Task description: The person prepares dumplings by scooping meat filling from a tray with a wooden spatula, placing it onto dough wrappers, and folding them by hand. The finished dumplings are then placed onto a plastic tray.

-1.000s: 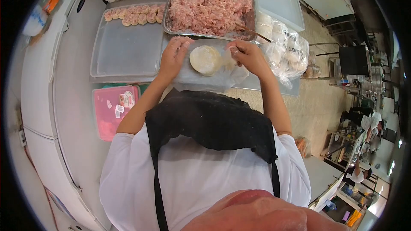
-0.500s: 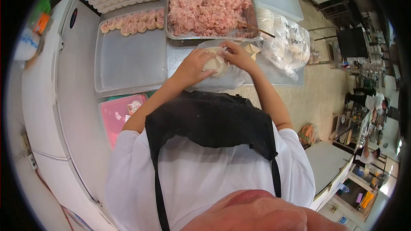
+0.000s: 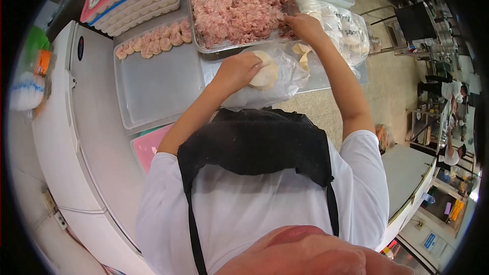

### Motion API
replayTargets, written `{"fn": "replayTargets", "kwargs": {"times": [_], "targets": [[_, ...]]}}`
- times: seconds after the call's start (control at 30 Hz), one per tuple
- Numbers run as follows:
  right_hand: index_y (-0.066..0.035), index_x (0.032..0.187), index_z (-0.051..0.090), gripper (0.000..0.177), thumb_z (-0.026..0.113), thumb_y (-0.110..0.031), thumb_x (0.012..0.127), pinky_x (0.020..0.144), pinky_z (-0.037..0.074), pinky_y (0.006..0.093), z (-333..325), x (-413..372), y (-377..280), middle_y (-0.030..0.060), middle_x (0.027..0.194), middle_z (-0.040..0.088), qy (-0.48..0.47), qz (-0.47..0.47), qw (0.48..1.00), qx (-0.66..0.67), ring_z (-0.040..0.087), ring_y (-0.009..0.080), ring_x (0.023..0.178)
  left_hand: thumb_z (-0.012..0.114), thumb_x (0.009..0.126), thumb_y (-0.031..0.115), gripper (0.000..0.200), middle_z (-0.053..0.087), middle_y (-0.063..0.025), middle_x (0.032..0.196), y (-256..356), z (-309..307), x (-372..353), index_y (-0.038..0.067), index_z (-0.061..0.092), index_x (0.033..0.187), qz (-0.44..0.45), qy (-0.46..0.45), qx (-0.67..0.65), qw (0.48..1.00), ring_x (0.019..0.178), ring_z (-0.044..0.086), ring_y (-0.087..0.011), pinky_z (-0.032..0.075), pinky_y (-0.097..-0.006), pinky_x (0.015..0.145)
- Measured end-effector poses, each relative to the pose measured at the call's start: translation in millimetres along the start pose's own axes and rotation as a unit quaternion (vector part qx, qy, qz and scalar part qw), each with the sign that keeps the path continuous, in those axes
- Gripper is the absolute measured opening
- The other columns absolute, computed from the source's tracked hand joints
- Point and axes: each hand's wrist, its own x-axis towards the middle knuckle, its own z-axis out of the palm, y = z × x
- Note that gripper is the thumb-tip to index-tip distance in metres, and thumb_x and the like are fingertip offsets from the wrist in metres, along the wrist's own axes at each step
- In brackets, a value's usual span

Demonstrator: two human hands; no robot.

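Observation:
My left hand (image 3: 238,73) is closed, its curled fingertips at the edge of a stack of round, pale dumpling wrappers (image 3: 267,74) on clear plastic; a wrapper seems to be in its fingers, partly hidden. My right hand (image 3: 304,26) is closed around the handle of a spatula at the near right corner of a clear tray (image 3: 216,49). The spatula's dark blade (image 3: 291,7) rests against the ground meat (image 3: 237,5) heaped in that tray; the hand covers the handle. Folded wrapper pieces (image 3: 302,53) lie right of the stack.
Filled dumplings (image 3: 158,40) line the far end of a shallow plastic tray (image 3: 158,86) on the left. Behind it stand stacked lidded boxes (image 3: 133,0). Bagged wrappers (image 3: 344,30) sit on the right. A white freezer (image 3: 97,112) flanks the left side. People (image 3: 451,89) stand far right.
My right hand has left the wrappers, moved up and right, and taken hold of the spatula handle. My left hand stays by the wrapper stack. The view has shifted slightly.

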Motion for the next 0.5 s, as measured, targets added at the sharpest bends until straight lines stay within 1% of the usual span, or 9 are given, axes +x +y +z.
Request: {"fn": "replayTargets", "kwargs": {"times": [0.1, 0.13, 0.17, 0.2, 0.27, 0.33, 0.37, 0.47, 0.5], "targets": [[-0.014, 0.103, 0.066, 0.026, 0.055, -0.01, 0.08, 0.07, 0.052, 0.0393, -16, -8, 17, 0.0095, 0.085, 0.066, -0.007, -0.004, 1.0, -0.029, 0.064, 0.0295, 0.084, 0.059, 0.087, 0.021, 0.018, 0.064, -0.0099, 0.084, 9, -13, 9, 0.005, 0.065, 0.085, 0.005, 0.074, -0.031, 0.997, 0.08, 0.063, -0.0273, 0.05, -0.0388, 0.072], [-0.013, 0.101, 0.066, 0.024, 0.055, -0.01, 0.08, 0.07, 0.052, 0.0389, -26, -10, 22, 0.0094, 0.085, 0.066, -0.002, -0.011, 0.999, -0.046, 0.065, 0.0295, 0.084, 0.059, 0.088, 0.022, 0.019, 0.065, -0.0092, 0.085, 7, -13, 10, 0.005, 0.066, 0.085, -0.058, 0.082, -0.101, 0.99, 0.08, 0.063, -0.026, 0.05, -0.0385, 0.073], [-0.013, 0.099, 0.066, 0.018, 0.053, -0.021, 0.089, 0.071, 0.051, 0.0419, -46, -12, 19, 0.0113, 0.085, 0.067, 0.005, 0.003, 1.0, -0.001, 0.065, 0.0295, 0.083, 0.059, 0.089, 0.023, 0.019, 0.066, -0.0086, 0.086, 2, -14, 10, 0.005, 0.066, 0.086, -0.122, 0.09, -0.17, 0.974, 0.081, 0.063, -0.0247, 0.05, -0.0381, 0.073], [-0.013, 0.099, 0.066, 0.018, 0.053, -0.022, 0.089, 0.071, 0.051, 0.0417, -66, -14, 17, 0.0113, 0.084, 0.067, -0.01, 0.001, 1.0, -0.017, 0.065, 0.0295, 0.083, 0.059, 0.089, 0.024, 0.02, 0.067, -0.0079, 0.086, -1, -16, 10, 0.006, 0.066, 0.086, -0.184, 0.098, -0.237, 0.949, 0.082, 0.063, -0.0234, 0.049, -0.0378, 0.074], [-0.013, 0.098, 0.066, 0.019, 0.054, -0.024, 0.09, 0.07, 0.051, 0.0413, -102, -13, 12, 0.0112, 0.083, 0.067, -0.038, -0.008, 0.998, -0.049, 0.065, 0.0294, 0.082, 0.057, 0.092, 0.025, 0.023, 0.065, -0.0095, 0.097, -1, -25, 12, 0.004, 0.061, 0.1, -0.249, 0.165, -0.51, 0.806, 0.09, 0.063, -0.0237, 0.05, -0.0391, 0.081], [-0.013, 0.092, 0.066, 0.016, 0.055, -0.024, 0.088, 0.067, 0.051, 0.0426, -111, -2, 1, 0.0104, 0.081, 0.067, -0.048, -0.025, 0.997, -0.05, 0.065, 0.0294, 0.08, 0.055, 0.094, 0.026, 0.032, 0.064, -0.011, 0.107, 1, -38, 11, 0.002, 0.056, 0.115, -0.285, 0.221, -0.73, 0.581, 0.099, 0.063, -0.0241, 0.051, -0.0404, 0.088], [-0.013, 0.09, 0.066, 0.016, 0.056, -0.024, 0.088, 0.066, 0.051, 0.0431, -106, 5, -4, 0.0103, 0.081, 0.067, -0.053, -0.039, 0.996, -0.056, 0.066, 0.0294, 0.08, 0.055, 0.095, 0.023, 0.035, 0.061, -0.012, 0.112, -5, -46, 11, 0.0, 0.049, 0.121, -0.249, 0.223, -0.744, 0.578, 0.104, 0.062, -0.0235, 0.051, -0.042, 0.092], [-0.009, 0.082, 0.066, 0.014, 0.056, -0.019, 0.083, 0.063, 0.052, 0.0419, -67, 8, -21, 0.0114, 0.078, 0.067, -0.041, -0.112, 0.992, -0.036, 0.066, 0.0298, 0.076, 0.056, 0.093, 0.016, 0.035, 0.06, -0.0132, 0.116, -25, -45, 6, 0.0, 0.048, 0.124, -0.211, 0.3, -0.619, 0.695, 0.106, 0.061, -0.0237, 0.052, -0.0405, 0.091], [-0.008, 0.079, 0.066, 0.014, 0.056, -0.017, 0.081, 0.062, 0.053, 0.0411, -48, 2, -28, 0.012, 0.076, 0.067, -0.032, -0.14, 0.989, -0.021, 0.067, 0.03, 0.074, 0.057, 0.092, 0.012, 0.04, 0.058, -0.0143, 0.122, -27, -47, 5, 0.0, 0.045, 0.128, -0.237, 0.326, -0.607, 0.685, 0.109, 0.06, -0.0245, 0.052, -0.0392, 0.091]]}}
